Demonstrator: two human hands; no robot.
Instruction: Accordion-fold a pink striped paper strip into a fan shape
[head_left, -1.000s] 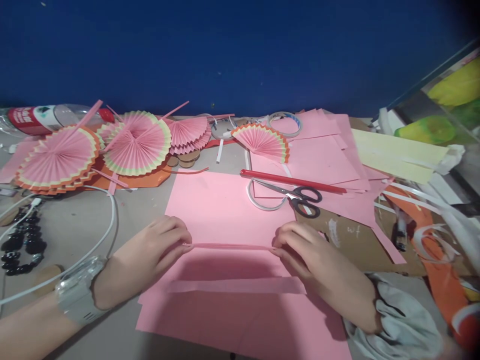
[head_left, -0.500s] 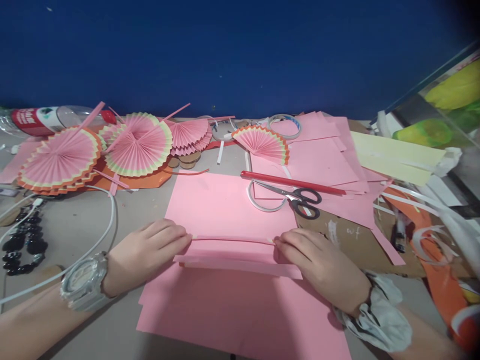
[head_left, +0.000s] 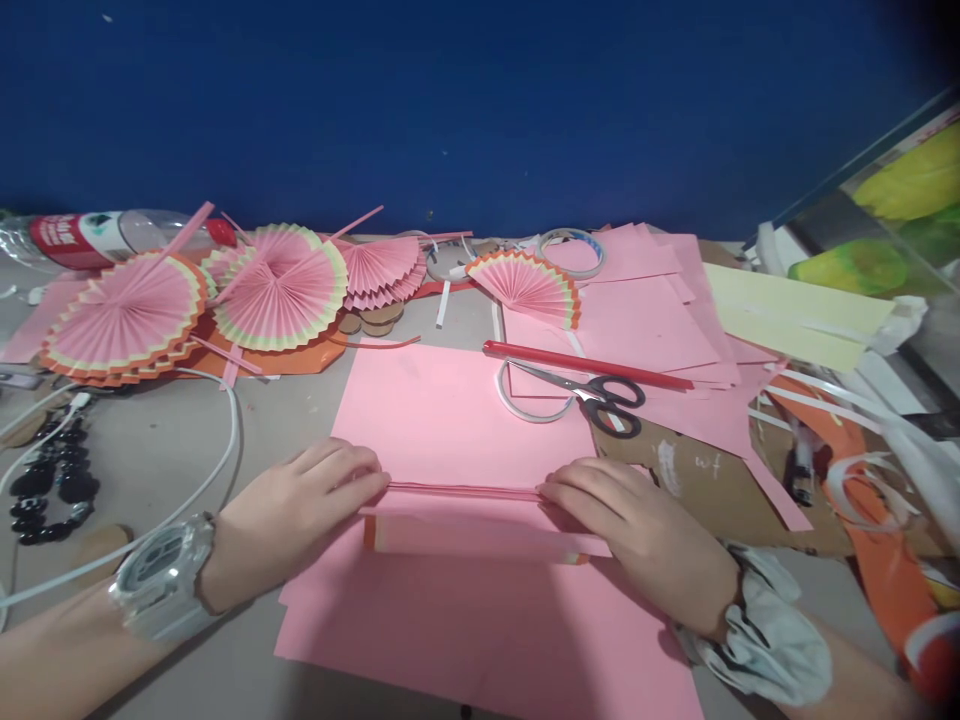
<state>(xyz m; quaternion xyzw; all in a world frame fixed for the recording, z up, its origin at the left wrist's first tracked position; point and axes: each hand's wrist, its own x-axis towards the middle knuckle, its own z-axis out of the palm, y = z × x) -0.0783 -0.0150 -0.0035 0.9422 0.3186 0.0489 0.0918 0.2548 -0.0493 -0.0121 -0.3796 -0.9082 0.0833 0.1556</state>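
Pinched at its left end by my left hand [head_left: 300,515] is a pleated strip of pink paper [head_left: 465,492]. My right hand [head_left: 630,530] has its fingers closed on the other end, thumb hidden. From the folds an unpleated pink flap [head_left: 472,540] hangs toward me, with orange and pale yellow edging at its ends. Beneath lie large pink sheets [head_left: 457,640]. Just beyond my right hand, black-handled scissors [head_left: 616,400] rest across a white tape ring [head_left: 517,408], beside a long red stick-like piece [head_left: 592,366].
Finished pleated paper fans [head_left: 281,295] and a half-open fan [head_left: 525,288] line the back. A plastic bottle [head_left: 135,238] lies at the far left, a white cable [head_left: 234,430] nearer. Pink paper sheets [head_left: 645,320] and cardboard [head_left: 697,485] fill the right side. A blue wall [head_left: 450,110] stands behind.
Both hands have pressed the pleats down slightly toward me, and the folded band lies flatter. The flap has swung lower, and more of its orange edging shows at both ends.
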